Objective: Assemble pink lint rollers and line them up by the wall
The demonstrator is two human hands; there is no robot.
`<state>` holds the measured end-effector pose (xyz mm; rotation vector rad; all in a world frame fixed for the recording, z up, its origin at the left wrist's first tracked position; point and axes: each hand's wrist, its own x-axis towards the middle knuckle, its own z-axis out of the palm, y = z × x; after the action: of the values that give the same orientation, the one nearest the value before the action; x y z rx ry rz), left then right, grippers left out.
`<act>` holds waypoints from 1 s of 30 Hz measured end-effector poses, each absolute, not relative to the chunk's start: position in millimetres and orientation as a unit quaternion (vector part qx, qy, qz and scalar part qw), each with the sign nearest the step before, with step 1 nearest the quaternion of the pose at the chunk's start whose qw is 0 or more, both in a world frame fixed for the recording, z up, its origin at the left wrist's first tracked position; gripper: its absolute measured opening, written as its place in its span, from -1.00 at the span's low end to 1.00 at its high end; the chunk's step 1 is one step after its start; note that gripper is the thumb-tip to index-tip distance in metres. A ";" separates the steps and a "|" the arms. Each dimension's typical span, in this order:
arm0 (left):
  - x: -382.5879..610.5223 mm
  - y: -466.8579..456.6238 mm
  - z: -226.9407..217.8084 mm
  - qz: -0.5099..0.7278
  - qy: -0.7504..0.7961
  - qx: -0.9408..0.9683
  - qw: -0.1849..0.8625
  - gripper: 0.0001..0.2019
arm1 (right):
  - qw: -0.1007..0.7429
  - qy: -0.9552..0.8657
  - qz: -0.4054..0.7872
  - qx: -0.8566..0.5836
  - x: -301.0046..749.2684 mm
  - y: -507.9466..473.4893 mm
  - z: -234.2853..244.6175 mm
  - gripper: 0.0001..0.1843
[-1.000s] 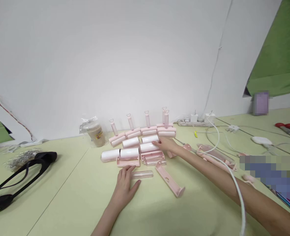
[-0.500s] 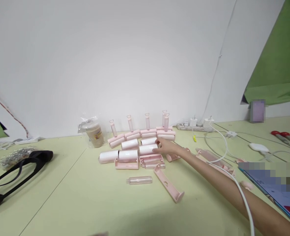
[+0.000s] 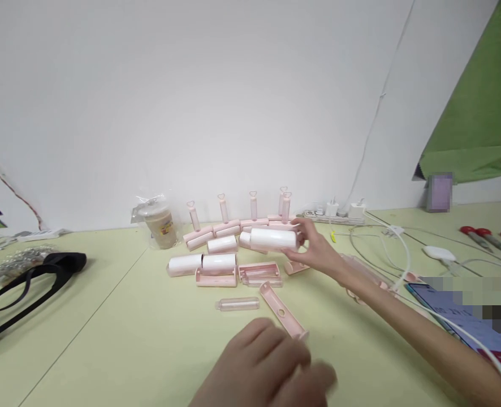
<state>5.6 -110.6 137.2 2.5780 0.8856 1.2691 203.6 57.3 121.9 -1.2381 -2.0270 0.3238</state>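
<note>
My right hand point(image 3: 316, 249) holds a white lint roll point(image 3: 273, 239) by its end, lifted just above the pile of pink and white roller parts. My left hand point(image 3: 271, 367) is blurred and close to the camera at the bottom, fingers curled, nearest the pink roller frame point(image 3: 281, 309); nothing shows in it. A clear plastic tube point(image 3: 237, 304) lies left of that frame. More white rolls point(image 3: 202, 263) and pink trays point(image 3: 260, 273) lie on the green table point(image 3: 119, 333). Assembled pink rollers with heart-topped handles point(image 3: 223, 217) stand in a row at the back.
A bagged paper cup point(image 3: 158, 223) stands left of the rollers. A black strap point(image 3: 25, 288) lies at far left. At right are a power strip point(image 3: 333, 213), white cables point(image 3: 381, 249), a phone point(image 3: 466, 316) and red-handled tools point(image 3: 483, 236).
My right hand has lifted a white roll off the pile. My left hand left the table, went out of view, and now shows blurred at the bottom near the camera.
</note>
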 end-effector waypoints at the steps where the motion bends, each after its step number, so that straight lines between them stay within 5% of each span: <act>1: 13.7 -94.3 127.0 0.328 0.278 0.901 0.062 -0.71 | 0.382 -0.778 0.131 -0.482 211.4 48.2 123.1 -0.47; 5: 30.1 -47.3 76.9 0.176 0.294 0.939 0.034 -0.59 | 0.430 -0.729 0.242 -0.475 242.1 20.7 109.6 -0.62; 8: 25.0 -32.6 51.0 0.158 0.309 0.936 0.049 -0.74 | 0.466 -0.636 0.417 -0.453 254.2 8.0 85.5 -0.58; 10: 18.1 -29.7 45.8 0.182 0.329 0.924 0.075 -0.68 | 0.495 -0.542 0.532 -0.422 253.3 0.6 69.8 -0.60; 14: 10.4 -34.0 54.7 0.291 0.400 0.836 0.235 -0.37 | 0.474 -0.409 0.701 -0.340 236.6 -15.9 51.5 -0.64; 17: 16.3 -39.2 63.3 0.377 0.446 0.713 0.388 -0.48 | 0.396 -0.303 0.818 -0.286 222.8 -29.5 48.8 -0.72; 24: 36.4 -28.0 79.3 0.408 0.523 0.530 0.528 -0.33 | 0.302 -0.283 0.880 -0.233 202.1 -52.2 53.7 -0.63; 30: 44.1 -6.8 119.2 0.339 0.545 0.606 0.470 -0.64 | 0.286 -0.065 0.926 -0.238 200.8 -49.8 56.5 -0.46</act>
<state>44.1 -6.8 119.2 1.4845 1.3345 0.8302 200.8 -49.8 56.5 -0.6353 -0.1733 2.4760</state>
